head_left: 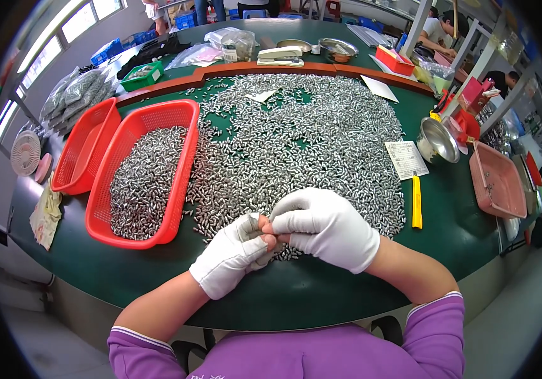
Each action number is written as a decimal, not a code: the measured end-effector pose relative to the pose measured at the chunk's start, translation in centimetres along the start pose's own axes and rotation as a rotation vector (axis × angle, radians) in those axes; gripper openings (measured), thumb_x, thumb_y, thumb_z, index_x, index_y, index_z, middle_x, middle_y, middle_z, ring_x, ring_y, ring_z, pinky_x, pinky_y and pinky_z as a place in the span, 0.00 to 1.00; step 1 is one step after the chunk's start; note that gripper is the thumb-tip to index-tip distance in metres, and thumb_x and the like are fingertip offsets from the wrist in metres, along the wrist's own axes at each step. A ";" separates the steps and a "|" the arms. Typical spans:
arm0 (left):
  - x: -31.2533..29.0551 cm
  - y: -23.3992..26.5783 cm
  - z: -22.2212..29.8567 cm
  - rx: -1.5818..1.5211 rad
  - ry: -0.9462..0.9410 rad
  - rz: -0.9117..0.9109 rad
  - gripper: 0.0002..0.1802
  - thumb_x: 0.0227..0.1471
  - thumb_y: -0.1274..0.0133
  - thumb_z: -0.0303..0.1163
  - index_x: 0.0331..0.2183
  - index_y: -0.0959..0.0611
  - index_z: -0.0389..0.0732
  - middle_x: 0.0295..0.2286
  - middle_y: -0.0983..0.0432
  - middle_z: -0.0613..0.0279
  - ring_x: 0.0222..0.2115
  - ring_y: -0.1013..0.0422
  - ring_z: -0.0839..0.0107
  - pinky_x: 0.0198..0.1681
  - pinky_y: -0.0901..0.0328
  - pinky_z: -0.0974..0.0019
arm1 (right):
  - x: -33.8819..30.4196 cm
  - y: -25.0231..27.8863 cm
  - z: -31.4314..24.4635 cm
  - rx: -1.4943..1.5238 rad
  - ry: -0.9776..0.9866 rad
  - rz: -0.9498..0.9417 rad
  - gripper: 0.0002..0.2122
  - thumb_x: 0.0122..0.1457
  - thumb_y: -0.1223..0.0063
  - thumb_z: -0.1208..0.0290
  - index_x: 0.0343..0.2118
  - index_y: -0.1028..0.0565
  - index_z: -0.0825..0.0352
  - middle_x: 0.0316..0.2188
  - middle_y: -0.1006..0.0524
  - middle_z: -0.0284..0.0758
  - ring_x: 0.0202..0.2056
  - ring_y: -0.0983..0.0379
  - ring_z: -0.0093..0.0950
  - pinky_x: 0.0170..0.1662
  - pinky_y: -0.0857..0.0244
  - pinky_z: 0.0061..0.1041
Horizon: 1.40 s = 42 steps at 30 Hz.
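A wide spread of small silvery metal pieces [321,139], bullet-shaped, covers the middle of the green table [296,290]. At its near edge my two hands meet, both in white gloves with bare fingertips showing. My left hand [236,252] is closed, thumb and index finger pinched together. My right hand [328,228] is curled, its fingertips touching those of the left. Whatever lies between the fingertips is too small and hidden to make out. Left of my hands stands a red perforated basket [182,199] partly filled with the same metal pieces.
Beside the basket is another red basket [76,167]. A wooden strip [170,87] borders the pile at the back. On the right lie a paper slip [406,158], a yellow utility knife [417,202], a metal bowl [436,140] and a pink tray [497,180]. Other people work farther back.
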<state>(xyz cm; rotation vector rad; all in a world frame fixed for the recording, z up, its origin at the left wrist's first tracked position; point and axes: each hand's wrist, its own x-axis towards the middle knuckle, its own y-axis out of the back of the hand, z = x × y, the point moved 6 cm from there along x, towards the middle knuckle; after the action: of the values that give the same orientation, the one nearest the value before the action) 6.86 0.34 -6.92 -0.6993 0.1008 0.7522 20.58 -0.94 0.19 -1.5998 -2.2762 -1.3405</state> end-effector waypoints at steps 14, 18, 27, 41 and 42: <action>0.3 0.2 0.3 -0.077 -0.047 -0.036 0.10 0.55 0.43 0.33 0.37 0.27 0.46 0.30 0.29 0.69 0.23 0.39 0.83 0.27 0.43 0.79 | -1.5 1.0 5.0 -0.646 -0.397 -0.146 0.04 0.49 0.40 0.67 0.27 0.22 0.59 0.28 0.25 0.34 0.34 0.26 0.36 0.38 0.32 0.35; 0.3 0.1 0.4 -0.142 -0.060 -0.089 0.10 0.55 0.43 0.34 0.37 0.26 0.45 0.30 0.28 0.68 0.23 0.39 0.83 0.27 0.43 0.79 | -1.5 0.4 5.0 -0.691 -0.335 -0.094 0.04 0.49 0.41 0.67 0.25 0.23 0.59 0.26 0.26 0.33 0.32 0.27 0.35 0.37 0.32 0.35; 0.1 -0.4 0.0 -0.156 -0.015 -0.147 0.15 0.54 0.43 0.35 0.42 0.28 0.45 0.35 0.28 0.68 0.28 0.38 0.81 0.32 0.42 0.78 | 0.2 0.9 0.9 -0.023 -0.074 0.100 0.05 0.49 0.40 0.74 0.30 0.22 0.66 0.30 0.24 0.35 0.34 0.26 0.36 0.38 0.30 0.30; 0.1 0.0 0.3 -0.023 -0.063 -0.014 0.09 0.57 0.45 0.35 0.38 0.26 0.44 0.30 0.27 0.68 0.23 0.39 0.83 0.27 0.44 0.80 | -0.8 1.5 3.5 -0.515 -0.241 0.005 0.14 0.49 0.40 0.71 0.41 0.23 0.63 0.37 0.24 0.36 0.38 0.26 0.38 0.42 0.31 0.34; 0.1 -0.1 0.4 -0.011 -0.074 -0.012 0.09 0.57 0.45 0.35 0.38 0.25 0.44 0.30 0.27 0.68 0.23 0.39 0.83 0.26 0.44 0.80 | -1.0 1.1 4.2 -0.552 -0.284 -0.063 0.13 0.49 0.40 0.70 0.39 0.22 0.63 0.36 0.24 0.35 0.38 0.26 0.38 0.41 0.31 0.33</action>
<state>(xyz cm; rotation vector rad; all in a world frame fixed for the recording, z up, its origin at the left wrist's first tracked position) 6.89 0.58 -6.59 -0.6808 0.0255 0.7669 23.65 1.17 -2.20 -1.9949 -2.2383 -2.0091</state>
